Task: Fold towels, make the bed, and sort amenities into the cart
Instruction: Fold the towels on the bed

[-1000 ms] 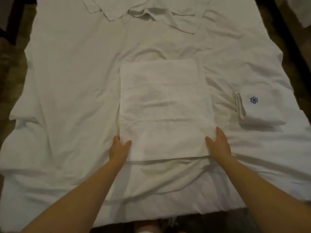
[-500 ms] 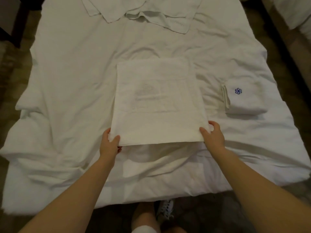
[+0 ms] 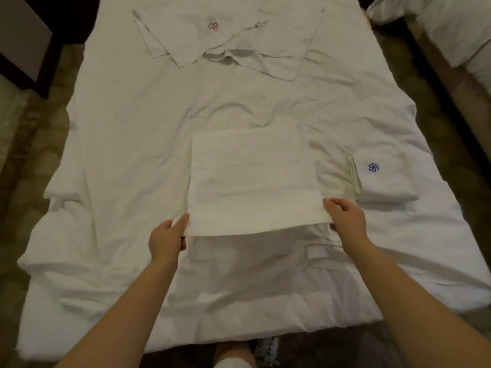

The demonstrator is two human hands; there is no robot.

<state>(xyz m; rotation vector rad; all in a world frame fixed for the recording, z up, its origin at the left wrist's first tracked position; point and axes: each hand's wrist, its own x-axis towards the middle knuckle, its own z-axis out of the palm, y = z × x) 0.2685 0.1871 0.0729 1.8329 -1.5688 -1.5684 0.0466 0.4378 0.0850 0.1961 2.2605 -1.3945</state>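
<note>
Left hand (image 3: pixel 166 236) and right hand (image 3: pixel 346 216) each pinch a near corner of the folded towel (image 3: pixel 252 179), lifted off the bed (image 3: pixel 127 134) near its front edge.

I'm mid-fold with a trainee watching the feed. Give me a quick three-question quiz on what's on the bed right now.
1. True or false: the left-hand grip and the right-hand grip both hold the near edge of the plain towel.
2. What colour is the emblem on the folded towel lying to the right of the plain one? A red, B blue, C green.
3. Fill in: the loose towel at the far end of the bed bears a ___ emblem.

Key: 1 true; 2 B; 3 red.
</note>
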